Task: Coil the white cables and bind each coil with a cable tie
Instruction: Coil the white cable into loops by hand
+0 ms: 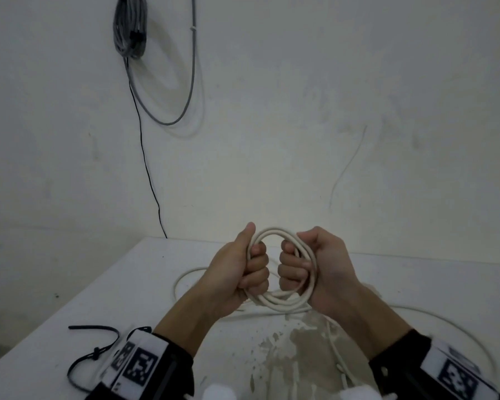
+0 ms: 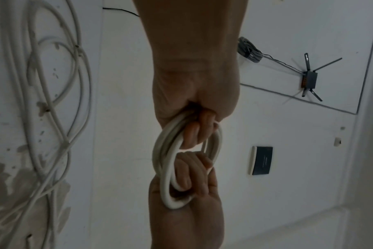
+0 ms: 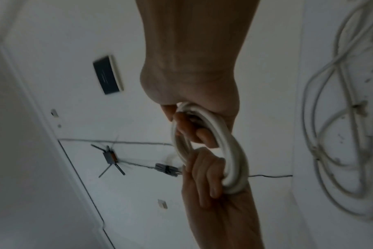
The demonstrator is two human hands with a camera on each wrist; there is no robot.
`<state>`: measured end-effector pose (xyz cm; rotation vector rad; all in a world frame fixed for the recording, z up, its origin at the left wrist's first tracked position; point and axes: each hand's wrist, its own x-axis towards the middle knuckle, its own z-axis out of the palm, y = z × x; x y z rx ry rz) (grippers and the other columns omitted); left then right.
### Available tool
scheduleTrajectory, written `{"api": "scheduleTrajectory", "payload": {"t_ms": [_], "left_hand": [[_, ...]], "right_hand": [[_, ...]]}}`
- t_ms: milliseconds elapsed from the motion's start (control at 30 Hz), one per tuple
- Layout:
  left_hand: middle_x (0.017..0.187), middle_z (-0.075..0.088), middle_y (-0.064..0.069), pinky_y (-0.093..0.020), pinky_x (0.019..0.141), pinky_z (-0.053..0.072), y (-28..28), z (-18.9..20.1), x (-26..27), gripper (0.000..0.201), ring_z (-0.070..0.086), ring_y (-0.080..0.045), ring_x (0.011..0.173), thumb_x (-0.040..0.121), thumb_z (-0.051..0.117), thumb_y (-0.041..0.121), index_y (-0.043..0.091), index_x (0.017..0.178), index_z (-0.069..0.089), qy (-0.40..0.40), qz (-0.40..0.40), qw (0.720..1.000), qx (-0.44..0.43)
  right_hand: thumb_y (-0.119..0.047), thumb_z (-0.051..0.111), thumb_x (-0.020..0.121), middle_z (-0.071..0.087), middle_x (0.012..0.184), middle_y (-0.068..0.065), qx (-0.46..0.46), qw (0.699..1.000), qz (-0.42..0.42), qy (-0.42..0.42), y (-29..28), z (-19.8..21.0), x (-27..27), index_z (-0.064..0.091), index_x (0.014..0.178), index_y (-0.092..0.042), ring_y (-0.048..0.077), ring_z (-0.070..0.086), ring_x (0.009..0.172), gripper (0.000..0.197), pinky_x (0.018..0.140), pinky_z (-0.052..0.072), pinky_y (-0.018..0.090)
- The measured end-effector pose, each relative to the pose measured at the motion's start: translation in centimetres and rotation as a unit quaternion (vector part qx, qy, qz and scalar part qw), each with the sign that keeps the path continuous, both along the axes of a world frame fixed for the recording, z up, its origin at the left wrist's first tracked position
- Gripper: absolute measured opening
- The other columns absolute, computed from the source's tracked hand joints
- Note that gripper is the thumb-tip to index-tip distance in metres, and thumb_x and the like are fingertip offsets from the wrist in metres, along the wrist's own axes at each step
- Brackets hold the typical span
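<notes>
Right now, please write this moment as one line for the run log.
stage: coiling | left hand: grips white cable coil | right hand: grips same coil | black cable ties: on table, unused | coil: not yet bound

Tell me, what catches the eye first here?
The two hands, left hand and right hand, grip opposite sides of a white cable coil held above the table. Black cable ties lie at the near left, and loose white cable trails across the tabletop.
</notes>
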<state>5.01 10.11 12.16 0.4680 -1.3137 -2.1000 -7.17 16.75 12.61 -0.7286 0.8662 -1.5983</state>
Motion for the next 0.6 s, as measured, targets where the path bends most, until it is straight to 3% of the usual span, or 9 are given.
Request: {"api": "scheduleTrajectory", "payload": {"t_ms": [67, 133, 233, 333, 400, 533, 600], "left_hand": [[0.040, 0.019, 0.006, -0.019, 0.033, 0.025, 0.3, 0.1, -0.1, 0.048, 0.019, -0.007, 0.028, 0.098, 0.031, 0.045, 0.016, 0.060, 0.033, -0.023, -0.003, 1.000, -0.020], [0.042, 0.019, 0.005, -0.021, 0.036, 0.027, 0.7, 0.2, -0.4, 0.048, 0.019, -0.009, 0.031, 0.099, 0.031, 0.044, 0.016, 0.060, 0.032, -0.038, 0.008, 0.998, -0.049], [0.042, 0.018, 0.004, -0.023, 0.039, 0.029, 1.3, 0.4, -0.8, 0.048, 0.019, -0.010, 0.032, 0.098, 0.032, 0.043, 0.016, 0.058, 0.030, -0.020, 0.020, 0.998, -0.047], [0.039, 0.015, 0.004, -0.022, 0.037, 0.024, 1.4, 0.7, -1.0, 0.054, 0.016, -0.010, 0.030, 0.084, 0.044, 0.059, 0.018, 0.054, 0.026, -0.010, 0.018, 1.000, -0.017], [0.037, 0.014, 0.004, -0.021, 0.035, 0.022, 1.2, 0.8, -0.9, 0.056, 0.015, -0.010, 0.029, 0.081, 0.052, 0.055, 0.019, 0.051, 0.022, -0.022, 0.018, 0.999, -0.013], [0.037, 0.015, 0.005, -0.018, 0.035, 0.018, 0.7, 0.4, -0.6, 0.048, 0.013, -0.010, 0.028, 0.088, 0.049, 0.032, 0.019, 0.049, 0.023, -0.080, 0.000, 0.996, -0.037], [0.039, 0.016, 0.006, -0.017, 0.036, 0.013, 0.6, 0.1, -0.5, 0.045, 0.012, -0.009, 0.030, 0.089, 0.047, 0.028, 0.020, 0.051, 0.024, -0.118, -0.015, 0.991, -0.064]], "right_hand": [[-0.036, 0.043, 0.087, 0.020, 0.037, -0.003, 0.032, 0.997, -0.042, 0.051, -0.1, 0.0, -0.3, 0.041, 0.049, -0.012, 0.011, 0.020, 0.030, 0.044, 0.038, 0.019, 0.019], [-0.051, 0.050, 0.089, 0.017, 0.041, -0.002, 0.032, 0.979, -0.139, 0.146, -0.3, 0.0, 0.1, 0.032, 0.045, -0.016, 0.013, 0.016, 0.034, 0.059, 0.041, 0.017, 0.020], [-0.037, 0.059, 0.089, 0.020, 0.046, 0.003, -0.027, 0.932, -0.256, 0.256, -0.7, 0.2, 0.2, 0.028, 0.046, -0.013, 0.014, 0.021, 0.034, 0.058, 0.040, 0.020, 0.021], [-0.033, 0.061, 0.088, 0.026, 0.047, 0.012, -0.068, 0.862, -0.323, 0.386, -1.1, 0.0, 0.1, 0.027, 0.048, 0.005, 0.021, 0.030, 0.037, 0.065, 0.036, 0.026, 0.025], [-0.033, 0.062, 0.088, 0.029, 0.045, 0.014, -0.076, 0.850, -0.309, 0.420, -1.1, -0.2, 0.1, 0.028, 0.049, 0.009, 0.022, 0.032, 0.038, 0.067, 0.037, 0.028, 0.030], [-0.030, 0.054, 0.093, 0.034, 0.040, 0.006, -0.015, 0.902, -0.167, 0.398, -0.5, 0.0, -1.0, 0.043, 0.052, -0.005, 0.019, 0.038, 0.034, 0.049, 0.041, 0.041, 0.026], [-0.027, 0.046, 0.096, 0.039, 0.042, 0.002, 0.024, 0.901, -0.125, 0.415, -0.3, 0.0, -0.9, 0.054, 0.064, -0.005, 0.018, 0.041, 0.039, 0.040, 0.043, 0.042, 0.027]]}}
